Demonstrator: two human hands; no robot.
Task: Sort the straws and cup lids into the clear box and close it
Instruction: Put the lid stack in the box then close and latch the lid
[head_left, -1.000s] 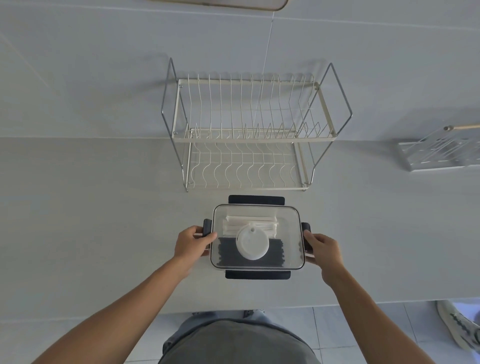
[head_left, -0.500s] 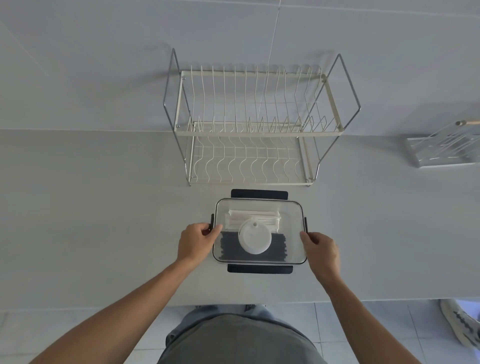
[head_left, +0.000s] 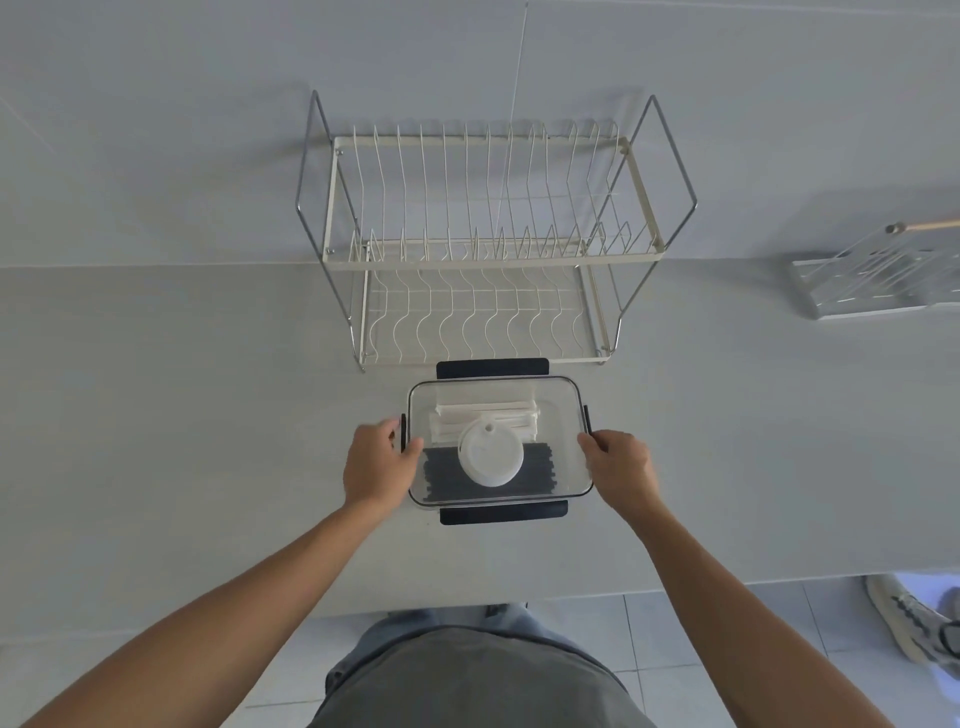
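**Both hands on the sides of the clear box**

I see my left hand (head_left: 378, 465) at the left side of the clear box (head_left: 500, 440), fingers (head_left: 410, 448) curled over the lid's left edge by the dark side latch (head_left: 403, 430). My right hand (head_left: 618, 465) mirrors it on the right side, fingers (head_left: 589, 444) curled against the rim just below the right latch (head_left: 587, 420). Both grip the box's sides.

The box sits on the counter (head_left: 182, 415) at frame centre with its transparent lid on. Inside, a white cup lid (head_left: 491, 457) lies on top, white wrapped straws (head_left: 485, 415) toward the far side, black straws (head_left: 540, 470) toward the near side. Dark flaps at the far (head_left: 492, 368) and near (head_left: 504, 512) edges stick outward.

Just beyond the box stands a two-tier wire dish rack (head_left: 493, 234). A second metal rack (head_left: 883, 275) is at the right edge of the frame, and a sneaker (head_left: 909, 623) on the tiled floor at lower right.
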